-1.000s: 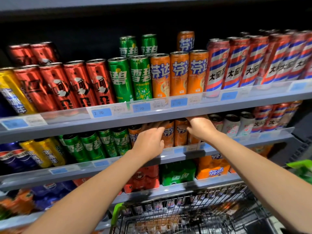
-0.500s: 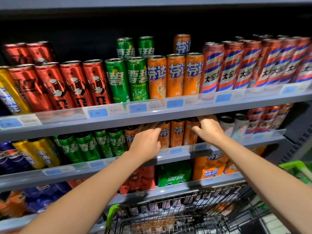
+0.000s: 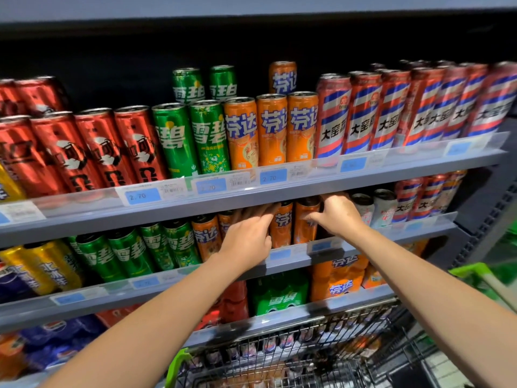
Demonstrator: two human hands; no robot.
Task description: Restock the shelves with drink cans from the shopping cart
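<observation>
1. Hands reach into the second shelf (image 3: 363, 239) from the top, both at the row of orange cans (image 3: 281, 224).
2. Left hand (image 3: 247, 242) lies with straight fingers against the orange cans; its fingertips (image 3: 268, 210) touch the can tops just under the shelf above. It does not wrap round any can.
3. Right hand (image 3: 340, 214) has curled fingers. They go in behind the cans, so I cannot tell if they hold one. Its thumb (image 3: 309, 218) touches the side of an orange can.
4. Two orange cans stand upright between the two hands.
5. Green cans (image 3: 156, 247) stand to the left of the left fingers.
6. White cans (image 3: 375, 208) stand just to the right of the right fingers.
7. Shopping cart (image 3: 293, 357) is well below both hands, with more cans inside.
</observation>
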